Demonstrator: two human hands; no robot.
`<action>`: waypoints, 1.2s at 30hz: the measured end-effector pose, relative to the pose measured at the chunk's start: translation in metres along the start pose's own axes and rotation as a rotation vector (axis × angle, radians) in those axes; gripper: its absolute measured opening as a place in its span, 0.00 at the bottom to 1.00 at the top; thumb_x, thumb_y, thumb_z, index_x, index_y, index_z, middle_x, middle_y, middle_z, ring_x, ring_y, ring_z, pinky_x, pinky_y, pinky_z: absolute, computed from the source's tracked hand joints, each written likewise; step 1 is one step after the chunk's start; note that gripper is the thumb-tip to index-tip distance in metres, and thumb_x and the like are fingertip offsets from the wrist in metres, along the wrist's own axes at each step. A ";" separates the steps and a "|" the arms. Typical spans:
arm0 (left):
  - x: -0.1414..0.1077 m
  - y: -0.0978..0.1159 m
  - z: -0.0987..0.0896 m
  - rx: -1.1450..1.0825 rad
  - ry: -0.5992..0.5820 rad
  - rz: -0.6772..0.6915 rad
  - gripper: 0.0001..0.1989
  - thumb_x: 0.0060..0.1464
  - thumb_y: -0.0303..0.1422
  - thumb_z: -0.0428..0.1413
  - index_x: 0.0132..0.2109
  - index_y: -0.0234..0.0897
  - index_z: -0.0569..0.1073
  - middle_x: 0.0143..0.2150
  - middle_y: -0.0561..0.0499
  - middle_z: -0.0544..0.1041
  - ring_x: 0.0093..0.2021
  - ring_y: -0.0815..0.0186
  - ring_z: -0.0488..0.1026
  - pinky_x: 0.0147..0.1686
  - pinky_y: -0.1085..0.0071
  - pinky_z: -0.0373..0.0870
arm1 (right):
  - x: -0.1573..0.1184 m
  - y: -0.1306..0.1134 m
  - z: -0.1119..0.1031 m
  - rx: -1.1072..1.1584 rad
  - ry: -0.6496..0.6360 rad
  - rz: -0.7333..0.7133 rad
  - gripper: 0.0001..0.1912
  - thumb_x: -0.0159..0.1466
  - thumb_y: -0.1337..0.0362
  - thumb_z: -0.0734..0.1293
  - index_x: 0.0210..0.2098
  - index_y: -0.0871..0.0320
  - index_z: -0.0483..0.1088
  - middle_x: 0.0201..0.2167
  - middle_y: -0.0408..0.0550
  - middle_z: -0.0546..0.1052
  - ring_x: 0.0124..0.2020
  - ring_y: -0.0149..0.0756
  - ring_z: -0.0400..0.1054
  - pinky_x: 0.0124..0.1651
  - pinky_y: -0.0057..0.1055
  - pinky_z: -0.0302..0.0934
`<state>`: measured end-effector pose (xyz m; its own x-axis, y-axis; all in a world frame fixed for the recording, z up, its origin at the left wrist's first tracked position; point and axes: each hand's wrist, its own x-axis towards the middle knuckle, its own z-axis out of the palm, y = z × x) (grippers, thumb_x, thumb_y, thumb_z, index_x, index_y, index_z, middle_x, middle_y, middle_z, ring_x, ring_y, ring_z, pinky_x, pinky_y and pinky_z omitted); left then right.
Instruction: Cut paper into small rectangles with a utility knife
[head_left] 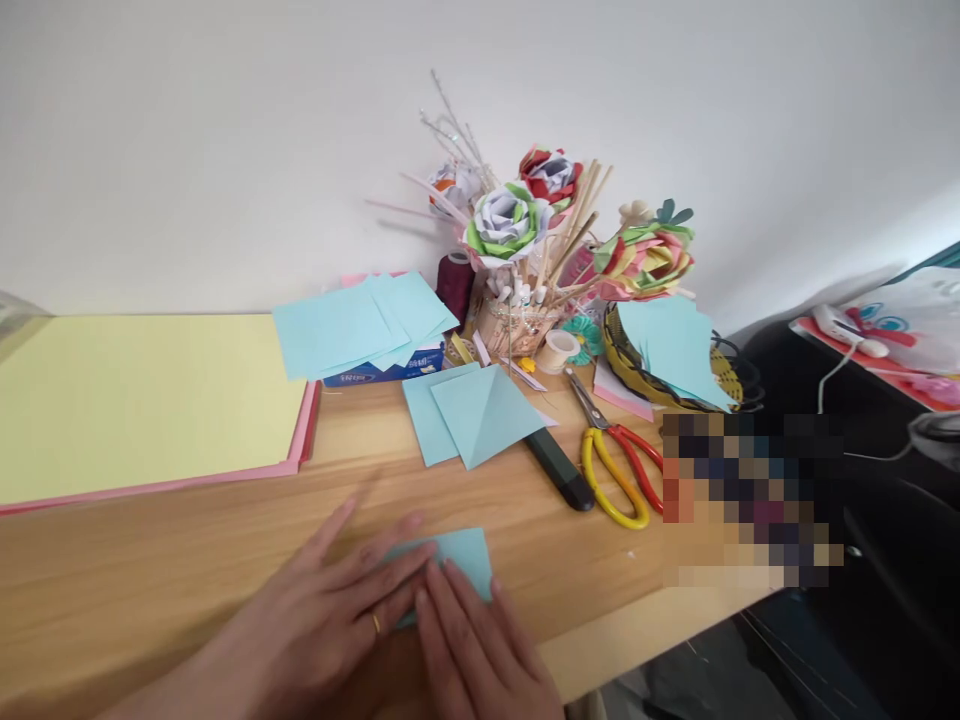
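Observation:
On the wooden table, a light blue paper square (469, 555) lies flat, partly covered by my two hands. My left hand (330, 600), with a ring on one finger, is laid over its left side with fingers stretched out. My right hand (476, 640) presses on the paper's near part, fingers straight and side by side. The fingertips of both hands meet near the middle of the sheet, so any fold under them is hidden. Just beyond lie two blue sheets (487, 410), the upper one creased diagonally, partly over a dark-handled cutter (559, 470).
Red-and-yellow scissors (615, 470) lie to the right. Behind stand paper flowers (506, 225) in a stick-covered holder (517, 325). More blue sheets rest on a blue box (375, 368) and in a woven basket (622, 360). A yellow paper stack (150, 400) fills the left.

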<state>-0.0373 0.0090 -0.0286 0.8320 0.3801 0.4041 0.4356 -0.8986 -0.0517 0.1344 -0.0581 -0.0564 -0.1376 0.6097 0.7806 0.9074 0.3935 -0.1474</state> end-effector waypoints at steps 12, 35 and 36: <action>-0.042 0.028 0.008 0.016 0.066 -0.084 0.20 0.62 0.28 0.41 0.57 0.43 0.67 0.49 0.56 0.76 0.55 0.70 0.67 0.65 0.69 0.44 | -0.013 0.002 -0.007 -0.119 -0.156 -0.187 0.24 0.66 0.72 0.47 0.42 0.59 0.73 0.49 0.45 0.75 0.55 0.30 0.63 0.62 0.29 0.48; -0.044 0.018 -0.013 0.010 -0.114 -0.074 0.21 0.67 0.27 0.34 0.60 0.45 0.62 0.59 0.60 0.67 0.61 0.74 0.59 0.63 0.70 0.46 | 0.004 0.050 -0.060 -0.093 -0.513 -0.316 0.28 0.63 0.48 0.58 0.56 0.58 0.64 0.57 0.43 0.67 0.58 0.39 0.59 0.63 0.40 0.40; -0.045 0.018 -0.012 0.008 -0.123 -0.068 0.21 0.67 0.27 0.33 0.61 0.45 0.61 0.59 0.60 0.67 0.62 0.74 0.58 0.64 0.69 0.44 | 0.003 0.052 -0.061 -0.104 -0.529 -0.333 0.28 0.62 0.49 0.58 0.57 0.58 0.63 0.58 0.43 0.66 0.59 0.40 0.58 0.63 0.41 0.39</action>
<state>-0.0707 -0.0271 -0.0368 0.8357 0.4648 0.2924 0.4950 -0.8682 -0.0349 0.2049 -0.0779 -0.0251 -0.5727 0.7340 0.3649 0.8124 0.5679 0.1326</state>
